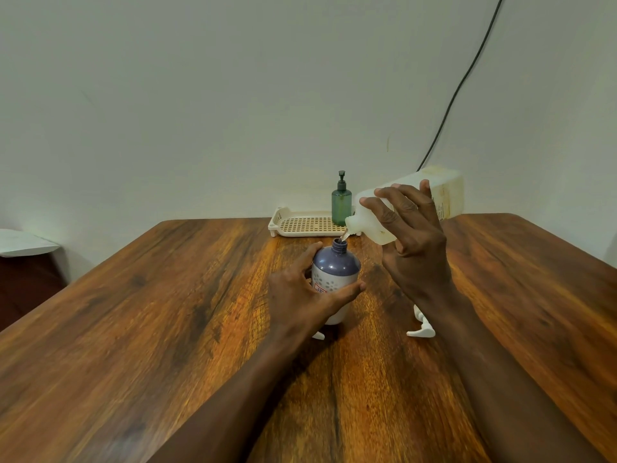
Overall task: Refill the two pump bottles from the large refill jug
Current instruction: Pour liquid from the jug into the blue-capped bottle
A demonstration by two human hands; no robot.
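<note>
Right hand (pixel 412 235) wrapped around the neck end of the large refill jug (pixel 417 198), fingers spread over its shoulder, thumb underneath. Jug is translucent white plastic, boxy, yellowed staining and a faded label at its far end; tipped steeply, spout down-left, right of frame centre. Thin stream of liquid (pixel 344 236) runs from the spout into the open neck of the purple-topped bottle (pixel 335 269).

That bottle: round-shouldered, matte purple-grey dome top, white lower body with small dot pattern and a red-white sticker, pump removed, upright at frame centre. Left hand (pixel 305 295) cups it loosely from the left, thumb across the front, fingers curled round the back, half open grip in contact with the sides.

White pump head (pixel 421 327) lies on its side on the table, lower right of the bottle, partly hidden by the right forearm. Another small white piece (pixel 319 335) pokes out under the left wrist; cannot tell what it is.

Green pump bottle (pixel 341 205), translucent, cylindrical, dark pump fitted, stands in the right end of a cream perforated tray (pixel 302 223) at the table's far edge, just behind the jug spout.

Table (pixel 167 329): glossy wood-grain, dark brown with orange streaks, rounded corners. Plain pale wall (pixel 233 95) behind; black cable (pixel 464 78) runs diagonally down it, upper right. White object on something dark (pixel 23 243) at left edge.
</note>
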